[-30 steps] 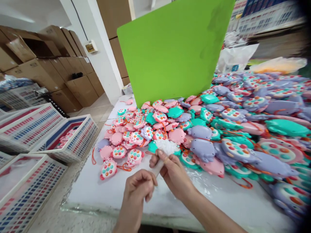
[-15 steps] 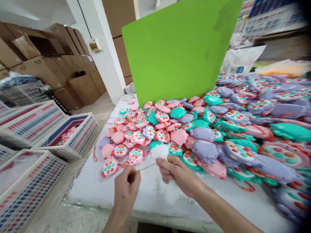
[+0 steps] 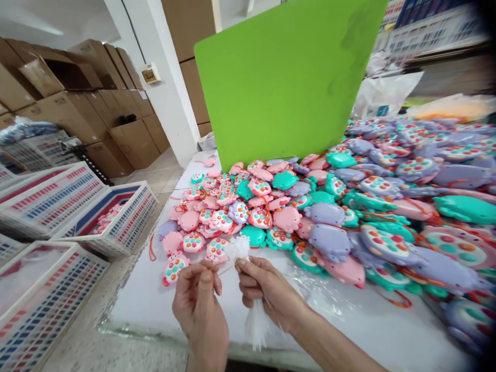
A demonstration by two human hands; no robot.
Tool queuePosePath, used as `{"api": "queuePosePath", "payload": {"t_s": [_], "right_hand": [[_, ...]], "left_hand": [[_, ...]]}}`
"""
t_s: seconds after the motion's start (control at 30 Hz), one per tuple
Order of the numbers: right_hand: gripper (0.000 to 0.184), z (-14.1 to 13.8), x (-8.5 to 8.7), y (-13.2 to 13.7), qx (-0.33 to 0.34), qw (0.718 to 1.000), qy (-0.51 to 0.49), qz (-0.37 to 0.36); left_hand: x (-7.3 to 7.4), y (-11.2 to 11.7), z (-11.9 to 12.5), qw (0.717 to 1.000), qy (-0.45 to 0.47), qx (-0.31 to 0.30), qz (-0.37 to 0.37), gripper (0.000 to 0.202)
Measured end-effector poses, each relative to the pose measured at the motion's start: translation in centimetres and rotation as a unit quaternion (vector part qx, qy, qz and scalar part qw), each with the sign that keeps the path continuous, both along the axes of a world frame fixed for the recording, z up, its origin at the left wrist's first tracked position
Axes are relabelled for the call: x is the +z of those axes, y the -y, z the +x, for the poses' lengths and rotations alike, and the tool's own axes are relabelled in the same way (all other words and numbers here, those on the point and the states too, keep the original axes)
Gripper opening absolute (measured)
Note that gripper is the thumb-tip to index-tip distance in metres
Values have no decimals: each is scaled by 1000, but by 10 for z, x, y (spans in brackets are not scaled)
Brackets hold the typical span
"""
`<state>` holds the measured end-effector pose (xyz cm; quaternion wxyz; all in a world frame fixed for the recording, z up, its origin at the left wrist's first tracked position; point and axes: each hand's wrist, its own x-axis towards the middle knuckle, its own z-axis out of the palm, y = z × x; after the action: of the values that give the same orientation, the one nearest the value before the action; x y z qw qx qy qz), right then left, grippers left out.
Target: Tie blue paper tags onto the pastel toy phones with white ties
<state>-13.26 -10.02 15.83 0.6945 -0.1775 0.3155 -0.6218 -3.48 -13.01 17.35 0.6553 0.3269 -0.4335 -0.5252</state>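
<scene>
My right hand [image 3: 267,292] is closed around a bundle of thin white plastic strands [image 3: 256,324]; its bushy top end [image 3: 237,248] sticks up above my fingers and the tail hangs below my palm. My left hand [image 3: 199,305] pinches one thin strand that runs across to the bundle. Both hands hover over the near edge of the white table [image 3: 163,305]. Just beyond them lies a big heap of small pink, teal and purple animal-shaped toys [image 3: 333,206] with coloured buttons and orange cords.
A large green board [image 3: 287,77] stands upright behind the heap. White plastic crates [image 3: 116,222] with red and blue sides sit on the floor at left, one holding pink toys. Cardboard boxes [image 3: 77,103] are stacked at the back left, beside a white pillar [image 3: 163,77].
My hands drew apart with a strand stretched between them, then came back together. The white bundle now shows its tail hanging below my right hand.
</scene>
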Motion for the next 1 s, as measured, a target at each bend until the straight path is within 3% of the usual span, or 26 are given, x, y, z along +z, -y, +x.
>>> {"api": "queuePosePath", "payload": {"t_s": [0.27, 0.37, 0.43, 0.5, 0.63, 0.7, 0.77, 0.87, 1.0], "right_hand": [[37, 6, 12, 1, -19, 999, -8, -24], [38, 6, 15, -1, -33, 999, -7, -31], [38, 5, 15, -2, -48, 998, -13, -39], [36, 4, 13, -2, -53, 996, -42, -53], [32, 1, 7, 0, -33, 988, -139, -54], [29, -1, 7, 1, -44, 978, -197, -60], [24, -3, 8, 3, -65, 965, -243, -70], [11, -5, 9, 4, -57, 961, -257, -87], [5, -4, 5, 3, -34, 957, -260, -122]], "left_hand": [[7, -13, 4, 983, -55, -154, 79, 21], [3, -13, 8, 971, -62, -219, 70, 29], [-1, -11, 14, 962, 7, -267, 58, 38], [-3, -8, 21, 941, 152, -298, 47, 39], [9, 3, 30, 859, 427, -280, -36, 30], [17, 7, 28, 828, 488, -268, -69, 29], [20, 11, 25, 814, 513, -263, -69, 26], [13, 14, 19, 840, 470, -268, -35, 24], [-7, 16, 10, 904, 299, -300, 55, 28]]}}
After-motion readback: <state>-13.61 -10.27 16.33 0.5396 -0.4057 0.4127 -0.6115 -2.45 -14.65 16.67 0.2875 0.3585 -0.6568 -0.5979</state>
